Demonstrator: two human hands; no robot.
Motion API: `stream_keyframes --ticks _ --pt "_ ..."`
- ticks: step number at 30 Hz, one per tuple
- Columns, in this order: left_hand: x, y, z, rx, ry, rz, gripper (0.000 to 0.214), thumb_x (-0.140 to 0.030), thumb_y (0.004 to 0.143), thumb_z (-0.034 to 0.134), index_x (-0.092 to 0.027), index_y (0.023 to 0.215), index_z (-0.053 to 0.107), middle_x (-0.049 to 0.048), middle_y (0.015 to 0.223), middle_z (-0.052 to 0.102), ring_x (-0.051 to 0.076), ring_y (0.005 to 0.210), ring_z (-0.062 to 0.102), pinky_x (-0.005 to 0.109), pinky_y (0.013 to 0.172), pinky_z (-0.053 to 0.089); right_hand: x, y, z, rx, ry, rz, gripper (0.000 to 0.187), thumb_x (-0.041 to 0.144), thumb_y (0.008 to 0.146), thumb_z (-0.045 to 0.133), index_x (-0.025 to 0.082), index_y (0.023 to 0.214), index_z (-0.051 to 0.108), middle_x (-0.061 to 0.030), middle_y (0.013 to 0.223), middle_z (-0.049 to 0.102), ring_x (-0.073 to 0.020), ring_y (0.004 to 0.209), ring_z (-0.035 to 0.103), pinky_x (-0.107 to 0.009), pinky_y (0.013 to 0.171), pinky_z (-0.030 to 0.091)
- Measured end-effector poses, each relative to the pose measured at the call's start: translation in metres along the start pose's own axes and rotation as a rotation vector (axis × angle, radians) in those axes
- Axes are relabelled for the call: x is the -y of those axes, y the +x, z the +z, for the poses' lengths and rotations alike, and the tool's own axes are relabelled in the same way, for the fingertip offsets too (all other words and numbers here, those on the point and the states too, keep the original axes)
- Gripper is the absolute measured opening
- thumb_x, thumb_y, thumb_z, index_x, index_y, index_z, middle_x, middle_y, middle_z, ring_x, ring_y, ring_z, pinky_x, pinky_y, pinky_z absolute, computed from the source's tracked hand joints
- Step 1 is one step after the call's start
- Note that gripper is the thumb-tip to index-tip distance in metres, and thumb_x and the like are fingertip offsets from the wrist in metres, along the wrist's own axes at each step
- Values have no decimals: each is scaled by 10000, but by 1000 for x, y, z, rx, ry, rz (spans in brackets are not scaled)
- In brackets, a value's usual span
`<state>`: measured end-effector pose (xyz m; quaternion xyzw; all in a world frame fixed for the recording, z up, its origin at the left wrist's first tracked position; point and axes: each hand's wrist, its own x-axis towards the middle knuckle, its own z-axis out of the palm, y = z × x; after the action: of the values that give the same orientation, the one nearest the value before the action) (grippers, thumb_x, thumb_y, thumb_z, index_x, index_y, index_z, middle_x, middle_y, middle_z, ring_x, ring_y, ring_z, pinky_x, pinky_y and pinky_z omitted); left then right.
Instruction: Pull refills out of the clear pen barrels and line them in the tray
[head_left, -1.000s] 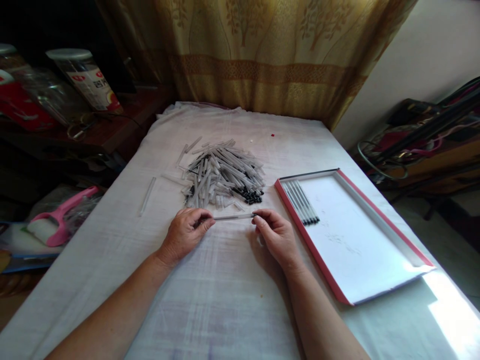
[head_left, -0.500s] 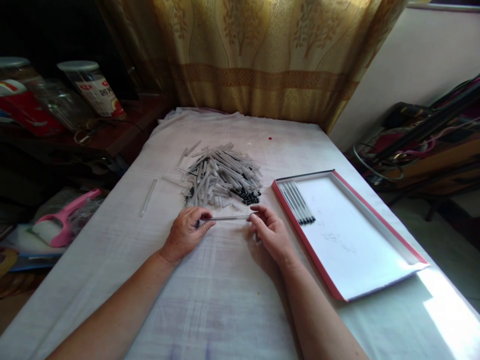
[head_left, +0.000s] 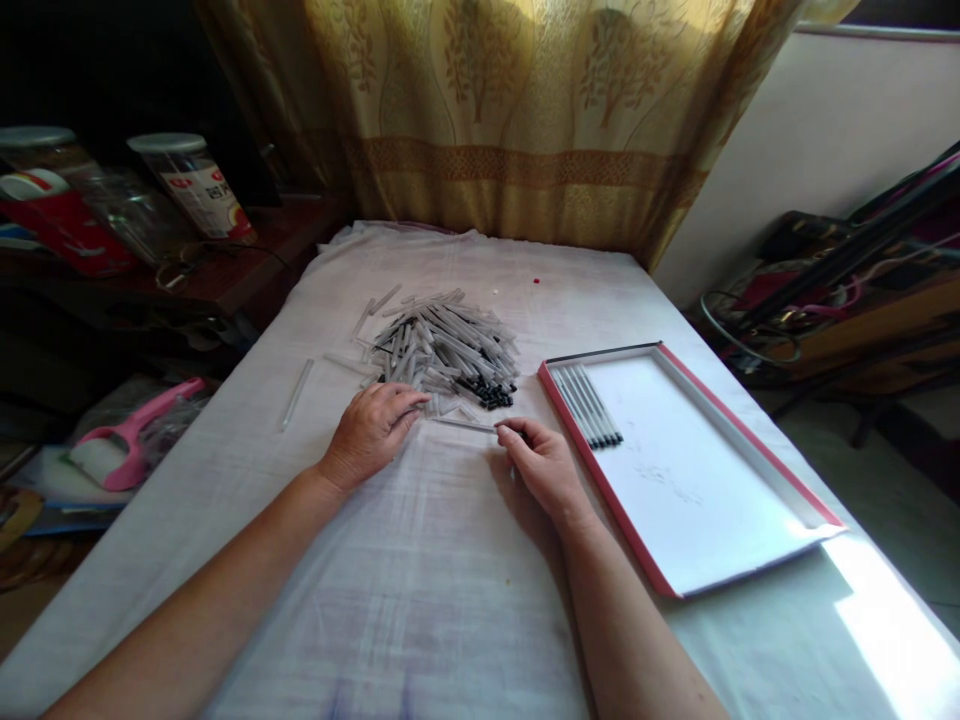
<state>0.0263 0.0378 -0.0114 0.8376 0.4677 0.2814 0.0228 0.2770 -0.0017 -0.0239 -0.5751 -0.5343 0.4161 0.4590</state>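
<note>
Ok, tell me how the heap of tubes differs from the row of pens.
The heap of tubes is jumbled, its pieces pointing many ways; the row of pens lies neatly side by side. The heap is far larger than the row. The heap sits on the cloth, the row in the red-rimmed box. Both show pale bodies and black parts.

On the table point(head_left: 405, 600), before the curtain point(head_left: 480, 165), lies a pile of pen parts point(head_left: 450, 340); left of it, a loose tube point(head_left: 298, 393); right of it, a box point(head_left: 712, 480) with a row of pens point(head_left: 587, 406) in its far left corner; before it, the left hand point(head_left: 371, 430); left of the box, the right hand point(head_left: 544, 468) with a pen point(head_left: 465, 425) in it.
</note>
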Motion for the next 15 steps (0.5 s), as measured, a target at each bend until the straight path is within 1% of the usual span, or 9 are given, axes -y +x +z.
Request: stream_keyframes --ticks 4,7,11,15 --pt "7 17 5 83 192 74 274 -222 883 611 -271 1131 715 98 1144 687 279 1033 607 419 850 485 0 0 0 5 28 13 324 466 772 643 168 859 733 -51 709 708 -170 575 602 -262 494 435" --pt "9 22 8 106 264 123 254 -227 846 675 -270 1091 731 103 1154 688 293 1061 602 437 871 475 -1 1 0 9 49 27 343 478 776 642 163 875 734 -58 729 718 -158 556 591 -251 476 420" --pt "9 21 9 102 316 188 131 -212 848 676 -222 963 736 99 1113 712 290 1049 615 446 901 464 -2 1 0 2 63 43 355 488 766 649 161 870 739 -59 740 719 -141 539 572 -234 456 395" --pt "6 10 2 36 336 225 123 -210 875 641 -180 980 699 98 1075 732 274 1002 639 430 902 463 0 0 -1 -24 87 73 347 484 747 667 164 857 742 -43 697 703 -128 507 545 -229 444 381"
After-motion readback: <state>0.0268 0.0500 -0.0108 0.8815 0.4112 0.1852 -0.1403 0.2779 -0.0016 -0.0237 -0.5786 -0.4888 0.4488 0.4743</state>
